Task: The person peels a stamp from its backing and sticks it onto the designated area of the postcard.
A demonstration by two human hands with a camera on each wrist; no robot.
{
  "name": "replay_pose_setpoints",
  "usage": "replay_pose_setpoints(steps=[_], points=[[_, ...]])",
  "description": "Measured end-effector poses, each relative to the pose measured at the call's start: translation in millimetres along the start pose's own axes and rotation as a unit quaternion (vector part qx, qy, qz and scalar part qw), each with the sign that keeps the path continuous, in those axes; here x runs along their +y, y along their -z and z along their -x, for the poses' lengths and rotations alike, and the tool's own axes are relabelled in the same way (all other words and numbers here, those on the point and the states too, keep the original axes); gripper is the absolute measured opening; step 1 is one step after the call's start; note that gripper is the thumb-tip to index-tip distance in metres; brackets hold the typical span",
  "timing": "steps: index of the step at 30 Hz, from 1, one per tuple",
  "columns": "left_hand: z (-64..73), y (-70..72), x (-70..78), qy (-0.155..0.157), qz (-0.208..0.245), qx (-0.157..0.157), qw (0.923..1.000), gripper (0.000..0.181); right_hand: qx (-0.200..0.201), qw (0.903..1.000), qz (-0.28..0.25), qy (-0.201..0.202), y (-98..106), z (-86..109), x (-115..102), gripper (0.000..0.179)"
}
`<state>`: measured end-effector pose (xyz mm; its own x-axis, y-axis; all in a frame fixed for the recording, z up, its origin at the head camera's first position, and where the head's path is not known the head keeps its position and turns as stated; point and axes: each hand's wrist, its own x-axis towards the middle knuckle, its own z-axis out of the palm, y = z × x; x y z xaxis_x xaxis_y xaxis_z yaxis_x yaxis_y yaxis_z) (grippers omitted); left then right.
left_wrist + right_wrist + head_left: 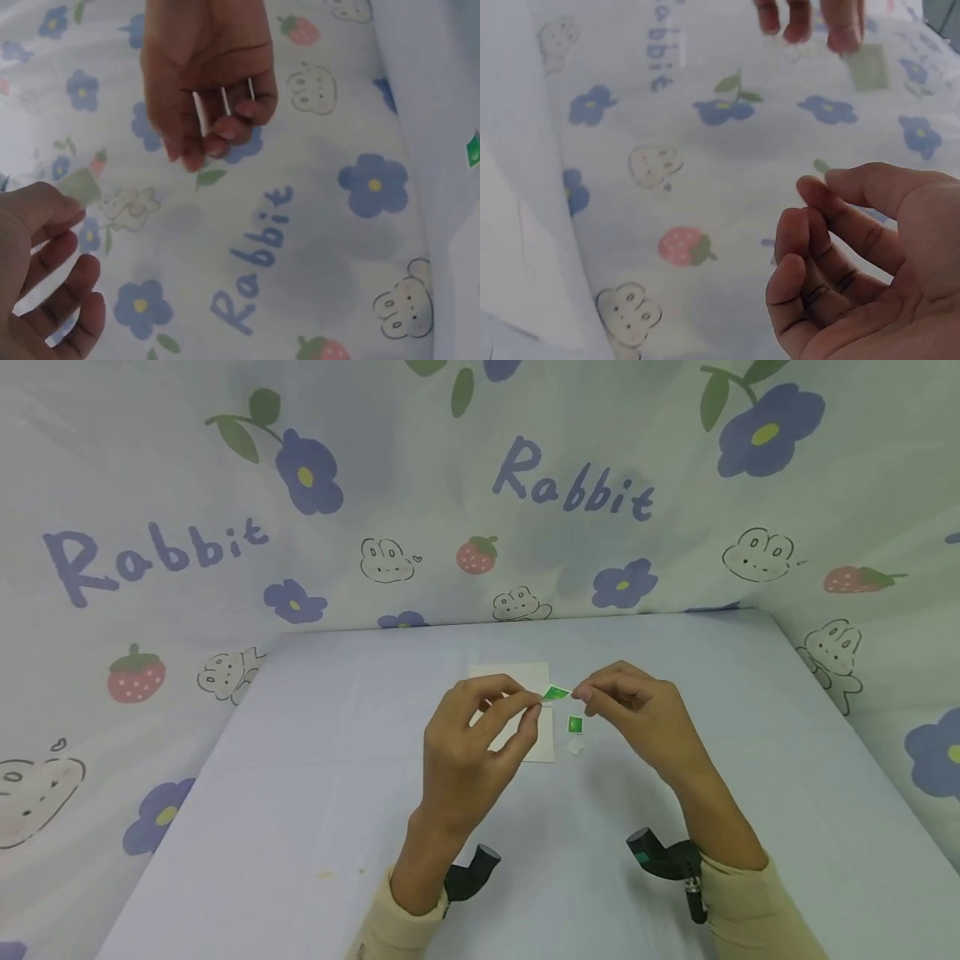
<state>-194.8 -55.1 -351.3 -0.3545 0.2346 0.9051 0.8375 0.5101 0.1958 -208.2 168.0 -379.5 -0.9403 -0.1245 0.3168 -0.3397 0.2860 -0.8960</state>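
Observation:
Above the table, my left hand [468, 743] pinches a small green sticker [556, 693] with a white border between thumb and forefinger. In the left wrist view the sticker [81, 187] shows its pale back, sticking out past the fingertips. My right hand [637, 706] is close to the sticker's other end in the head view. Its thumb and forefinger [821, 196] are brought together and the other fingers are curled, with nothing visible between them. Below the hands, another green sticker [575, 725] lies on the table beside a tiny white scrap [575, 748].
Off-white paper [542, 745] lies flat behind the left hand, partly covered by it. The table [315, 777] has a pale cloth. A printed curtain [420, 493] with flowers and rabbits rises at the back and sides. Black wrist cameras [474, 872] sit on both forearms.

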Motion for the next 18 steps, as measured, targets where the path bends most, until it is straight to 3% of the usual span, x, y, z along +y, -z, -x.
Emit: replay_pose_setpoints(steps=[4, 9, 18], points=[[0.0, -1.0, -0.9, -0.035, -0.003, -0.011, 0.9993, 0.010, -0.017, 0.9955, -0.093, 0.003, 3, 3.0, -9, 0.014], [-0.2, -2.1, -1.3, -0.056, -0.005, -0.012, 0.9983, 0.011, -0.044, 0.9852, -0.164, 0.025, 4, 5.5, -13, 0.013], [0.9, -5.5, -2.4, -0.091, -0.018, -0.019, 0.9955, 0.016, -0.073, 0.9766, -0.200, 0.029, 4, 8.0, -19, 0.008]])
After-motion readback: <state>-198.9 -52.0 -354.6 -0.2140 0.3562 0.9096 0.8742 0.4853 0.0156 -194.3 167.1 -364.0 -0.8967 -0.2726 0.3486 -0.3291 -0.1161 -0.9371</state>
